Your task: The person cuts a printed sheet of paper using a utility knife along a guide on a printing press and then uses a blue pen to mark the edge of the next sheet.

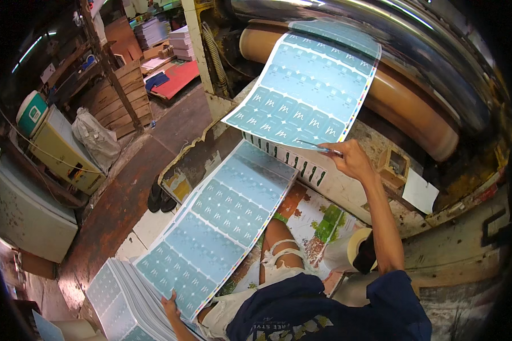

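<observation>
My right hand [351, 159] pinches the near edge of a light-blue printed sheet [307, 91] that curls up onto a large shiny machine cylinder [381, 34]. A second light-blue printed sheet [222, 221] slopes down from the machine toward my lap. Its lower corner rests under my left hand [170, 304], which lies on it with fingers spread. Beside that hand lies a thick stack of the same printed sheets [125, 301].
A brown roller [404, 108] runs below the cylinder. A roll of tape [355, 250] sits by my knee on colourful printed paper [318, 221]. To the left are a wooden floor [131, 187], sandals [160, 199], cream cabinets [62, 153], a white sack [96, 139] and wooden crates.
</observation>
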Available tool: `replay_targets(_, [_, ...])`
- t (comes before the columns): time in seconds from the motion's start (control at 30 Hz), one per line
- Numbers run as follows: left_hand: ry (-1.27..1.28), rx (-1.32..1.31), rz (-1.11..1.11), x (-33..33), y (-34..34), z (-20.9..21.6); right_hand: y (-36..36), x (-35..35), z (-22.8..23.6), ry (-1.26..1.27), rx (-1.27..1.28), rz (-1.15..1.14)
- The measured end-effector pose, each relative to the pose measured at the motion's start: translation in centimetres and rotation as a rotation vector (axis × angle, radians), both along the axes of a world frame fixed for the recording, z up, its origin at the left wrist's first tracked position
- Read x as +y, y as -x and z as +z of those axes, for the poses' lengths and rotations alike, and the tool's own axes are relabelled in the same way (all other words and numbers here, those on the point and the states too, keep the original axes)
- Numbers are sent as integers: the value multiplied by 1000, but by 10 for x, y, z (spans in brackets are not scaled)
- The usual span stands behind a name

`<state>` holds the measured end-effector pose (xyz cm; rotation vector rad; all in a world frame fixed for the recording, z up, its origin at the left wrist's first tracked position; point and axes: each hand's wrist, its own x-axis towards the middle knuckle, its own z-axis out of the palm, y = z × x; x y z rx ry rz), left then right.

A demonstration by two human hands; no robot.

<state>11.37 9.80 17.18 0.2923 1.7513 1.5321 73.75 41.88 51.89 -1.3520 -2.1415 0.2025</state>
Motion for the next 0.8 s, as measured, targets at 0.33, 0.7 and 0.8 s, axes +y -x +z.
replay_targets(0.33, [38,605,-88,98,-15,-23,26,-39,1,-44,23,100])
replay_targets(0.7, [814,586,-673,87,-123,9,37,-90,-20,141,-48,32])
replay_targets(0.8, [799,757,-551,63,-95,-10,62,-95,-22,55,-23,90])
